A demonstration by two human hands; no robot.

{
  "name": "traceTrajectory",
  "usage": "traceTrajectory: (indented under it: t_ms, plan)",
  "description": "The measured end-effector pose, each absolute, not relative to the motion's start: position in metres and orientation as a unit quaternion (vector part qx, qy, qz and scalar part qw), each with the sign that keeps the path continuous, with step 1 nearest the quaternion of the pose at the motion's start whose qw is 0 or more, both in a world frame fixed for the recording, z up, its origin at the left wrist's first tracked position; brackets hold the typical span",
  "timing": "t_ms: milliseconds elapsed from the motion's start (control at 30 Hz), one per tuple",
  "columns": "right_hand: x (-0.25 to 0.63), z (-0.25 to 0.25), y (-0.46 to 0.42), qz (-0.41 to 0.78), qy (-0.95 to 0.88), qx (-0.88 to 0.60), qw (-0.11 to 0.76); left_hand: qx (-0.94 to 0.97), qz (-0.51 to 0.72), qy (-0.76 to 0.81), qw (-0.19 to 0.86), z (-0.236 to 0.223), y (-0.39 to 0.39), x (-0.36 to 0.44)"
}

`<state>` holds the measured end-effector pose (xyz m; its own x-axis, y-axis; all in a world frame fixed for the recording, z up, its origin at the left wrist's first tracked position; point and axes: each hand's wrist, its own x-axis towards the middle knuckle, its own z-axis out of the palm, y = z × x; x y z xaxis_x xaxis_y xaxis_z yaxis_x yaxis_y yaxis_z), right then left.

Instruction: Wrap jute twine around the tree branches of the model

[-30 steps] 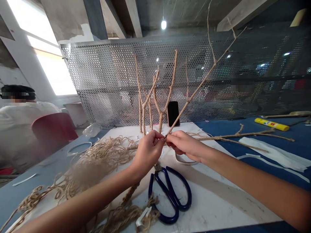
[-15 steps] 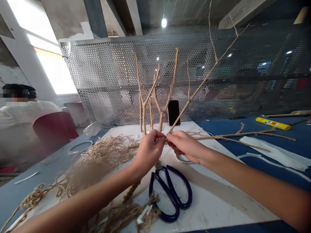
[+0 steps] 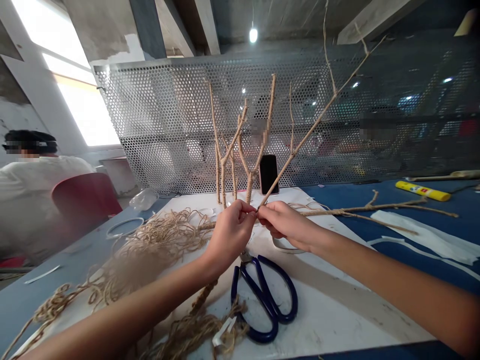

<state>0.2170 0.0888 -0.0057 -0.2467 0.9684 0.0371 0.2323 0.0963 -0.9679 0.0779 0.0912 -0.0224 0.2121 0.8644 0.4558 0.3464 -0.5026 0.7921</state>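
My left hand (image 3: 233, 229) and my right hand (image 3: 285, 224) meet at the lower end of a long forked branch (image 3: 313, 129), which slants up to the right. Thumb and fingers of each hand are pinched together at that end. Whatever fine piece lies between the left fingertips is too small to make out. Behind the hands, several twine-wrapped branches (image 3: 249, 187) stand upright. Loose jute twine (image 3: 168, 232) is heaped left of my left hand. Below the hands lie scissors with dark blue handles (image 3: 268, 305), their blades mostly hidden under the left hand.
A phone (image 3: 269, 174) leans against the perforated metal screen (image 3: 168, 125). Another branch (image 3: 360, 209), a white cloth-like piece (image 3: 423, 235) and a yellow tube (image 3: 422, 190) lie at right. A person (image 3: 41, 195) sits at far left by a red chair (image 3: 84, 200).
Almost nothing differs. Both hands stay pinched at the branch's lower end, and the view has shifted very slightly.
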Motion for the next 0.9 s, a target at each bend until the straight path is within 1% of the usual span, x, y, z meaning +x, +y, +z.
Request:
traceTrajectory:
  t_ms: [267, 500, 700, 900]
  plan:
    - [0.217, -0.007, 0.089, 0.481, -0.627, -0.466, 0.397, 0.727, 0.470, 0.417, 0.279, -0.022, 0.092, 0.078]
    - [0.222, -0.007, 0.092, 0.491, -0.632, -0.459, 0.385, 0.724, 0.469, 0.422, 0.279, -0.019, 0.089, 0.078]
    - [0.222, -0.010, 0.096, 0.485, -0.647, -0.449, 0.380, 0.706, 0.473, 0.423, 0.315, -0.018, 0.091, 0.079]
    - [0.230, -0.018, 0.108, 0.486, -0.682, -0.401, 0.372, 0.675, 0.462, 0.446, 0.363, -0.015, 0.092, 0.079]
